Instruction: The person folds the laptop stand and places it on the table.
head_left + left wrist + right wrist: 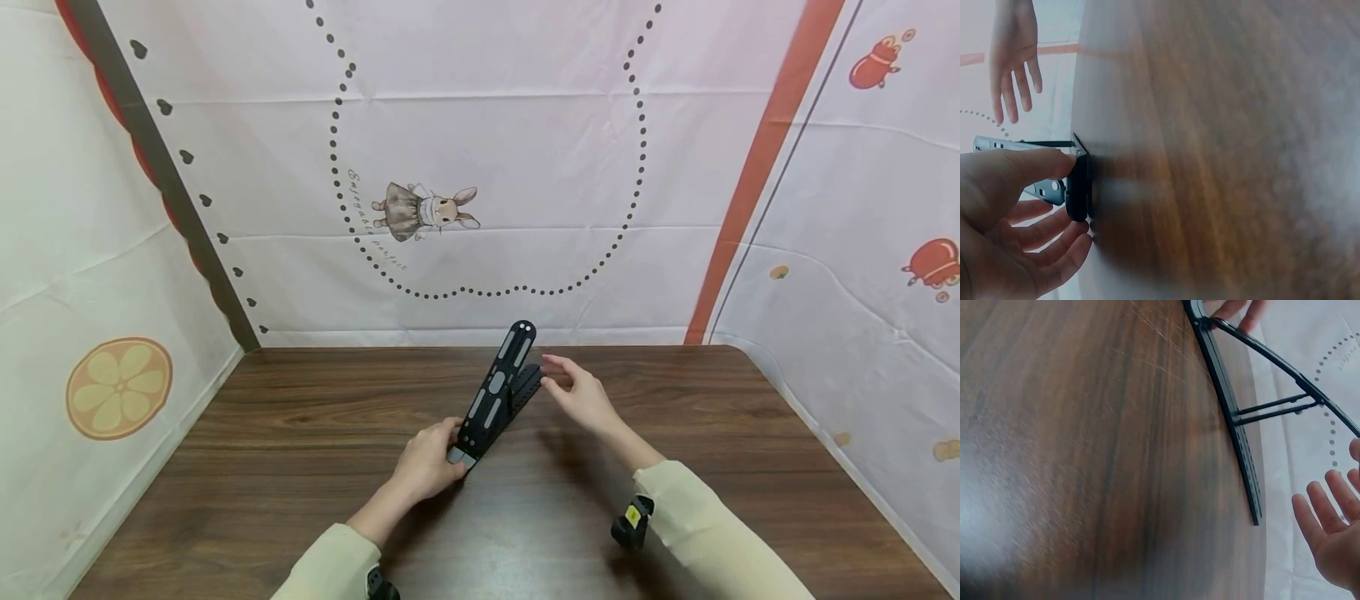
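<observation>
A black folding stand (497, 383) with grey pads is spread partway on the table. My left hand (423, 462) grips its hinged end, thumb in front and fingers behind, as the left wrist view shows. In the right wrist view a flat base bar (1227, 403) lies along the table, and a raised arm (1272, 356) slants up from it, with thin struts (1279, 407) bridging the two. Close by the stand's far right side is my right hand (583, 402), its fingers extended and relaxed. Nothing is held in it.
The brown wood-grain table (360, 383) has its far edge just beyond the stand. White printed cloth (487, 150) hangs behind it, with more cloth on both sides. A black wrist camera (632, 522) sits on the right sleeve.
</observation>
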Available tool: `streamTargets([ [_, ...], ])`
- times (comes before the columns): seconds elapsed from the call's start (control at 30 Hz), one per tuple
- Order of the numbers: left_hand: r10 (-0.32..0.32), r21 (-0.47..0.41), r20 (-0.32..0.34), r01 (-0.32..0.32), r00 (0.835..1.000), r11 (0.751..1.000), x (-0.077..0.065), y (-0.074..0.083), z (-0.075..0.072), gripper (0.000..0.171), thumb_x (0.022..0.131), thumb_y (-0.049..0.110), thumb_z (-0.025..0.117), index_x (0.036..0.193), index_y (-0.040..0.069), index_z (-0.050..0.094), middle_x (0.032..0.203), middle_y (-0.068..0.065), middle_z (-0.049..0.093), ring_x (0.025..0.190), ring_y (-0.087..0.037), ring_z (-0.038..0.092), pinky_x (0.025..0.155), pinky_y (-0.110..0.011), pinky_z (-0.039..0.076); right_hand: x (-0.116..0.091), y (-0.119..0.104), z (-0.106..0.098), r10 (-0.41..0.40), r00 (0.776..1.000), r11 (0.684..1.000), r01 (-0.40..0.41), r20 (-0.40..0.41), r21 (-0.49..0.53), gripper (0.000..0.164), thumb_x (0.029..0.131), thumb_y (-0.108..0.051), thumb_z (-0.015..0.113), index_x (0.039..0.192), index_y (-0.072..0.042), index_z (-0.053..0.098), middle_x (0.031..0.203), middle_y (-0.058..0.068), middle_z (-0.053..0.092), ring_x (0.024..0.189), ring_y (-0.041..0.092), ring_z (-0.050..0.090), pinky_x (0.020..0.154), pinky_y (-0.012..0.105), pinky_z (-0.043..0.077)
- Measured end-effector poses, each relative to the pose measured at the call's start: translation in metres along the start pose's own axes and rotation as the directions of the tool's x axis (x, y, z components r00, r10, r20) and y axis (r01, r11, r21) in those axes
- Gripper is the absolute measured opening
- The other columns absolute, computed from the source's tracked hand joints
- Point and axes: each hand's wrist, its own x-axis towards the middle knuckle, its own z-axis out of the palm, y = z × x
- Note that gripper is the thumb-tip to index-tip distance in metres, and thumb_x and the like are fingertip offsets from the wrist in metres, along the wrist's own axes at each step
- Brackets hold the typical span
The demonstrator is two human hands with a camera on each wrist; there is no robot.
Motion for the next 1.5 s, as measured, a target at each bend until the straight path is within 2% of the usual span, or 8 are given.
streamTargets([
  [0.23, 0.038, -0.002, 0.023, -0.038, 0.999, 0.999, 0.002, -0.006, -0.003, 0.058, 0.071, 0.012, 0.073, 0.125, 0.007, 0.052, 0.103, -0.010, 0.064, 0.095, -0.024, 0.061, 0.078, -0.042, 0.050, 0.005, 0.002, -0.006, -0.034, 0.999, 0.999, 0.034, -0.018, 0.004, 0.042, 0.090, -0.015, 0.058, 0.130, -0.009, 0.050, 0.118, 0.011, 0.062, 0.102, 0.027, 0.062, 0.081, 0.040, 0.051],
  [0.53, 0.096, -0.026, 0.051, -0.095, 0.994, 0.995, 0.006, -0.015, -0.009, 0.060, 0.070, 0.007, 0.071, 0.126, 0.006, 0.051, 0.103, -0.011, 0.063, 0.094, -0.024, 0.060, 0.076, -0.040, 0.049, 0.009, -0.001, -0.013, -0.057, 0.997, 0.998, 0.055, 0.053, 0.042, 0.049, 0.092, -0.018, 0.056, 0.138, -0.010, 0.041, 0.129, 0.010, 0.055, 0.108, 0.029, 0.058, 0.082, 0.041, 0.051],
  [0.93, 0.164, -0.095, 0.122, -0.153, 0.979, 0.984, 0.012, -0.022, -0.016, 0.060, 0.071, 0.000, 0.067, 0.128, 0.005, 0.048, 0.110, -0.015, 0.061, 0.103, -0.029, 0.058, 0.082, -0.045, 0.047, 0.015, -0.002, -0.018, -0.060, 0.995, 0.997, 0.056, 0.084, 0.056, 0.053, 0.093, -0.021, 0.055, 0.140, -0.009, 0.037, 0.132, 0.015, 0.051, 0.111, 0.031, 0.056, 0.083, 0.040, 0.051],
  [1.1, 0.190, -0.085, 0.152, -0.178, 0.970, 0.980, 0.013, -0.021, -0.020, 0.059, 0.073, -0.004, 0.063, 0.130, 0.005, 0.047, 0.113, -0.017, 0.060, 0.107, -0.031, 0.056, 0.087, -0.048, 0.045, 0.014, -0.003, -0.019, -0.030, 0.994, 0.998, 0.023, 0.106, 0.062, 0.053, 0.093, -0.024, 0.054, 0.141, -0.009, 0.036, 0.130, 0.016, 0.052, 0.113, 0.031, 0.054, 0.085, 0.041, 0.050],
  [1.33, 0.176, -0.048, 0.181, -0.170, 0.968, 0.984, 0.015, -0.023, -0.020, 0.061, 0.075, -0.006, 0.059, 0.133, 0.008, 0.044, 0.118, -0.015, 0.058, 0.114, -0.033, 0.049, 0.097, -0.052, 0.036, 0.014, -0.003, -0.018, 0.010, 0.993, 0.993, -0.023, 0.118, 0.117, 0.051, 0.093, -0.022, 0.055, 0.140, -0.012, 0.038, 0.126, 0.015, 0.055, 0.111, 0.029, 0.056, 0.081, 0.036, 0.052],
  [1.5, 0.177, -0.012, 0.168, -0.177, 0.970, 0.984, 0.016, -0.024, -0.021, 0.062, 0.076, -0.008, 0.058, 0.134, 0.010, 0.044, 0.118, -0.013, 0.059, 0.112, -0.033, 0.049, 0.095, -0.051, 0.037, 0.014, -0.002, -0.019, -0.027, 0.991, 0.985, 0.004, 0.131, 0.170, 0.053, 0.093, -0.019, 0.055, 0.141, -0.013, 0.036, 0.129, 0.016, 0.053, 0.110, 0.032, 0.055, 0.079, 0.034, 0.053],
])
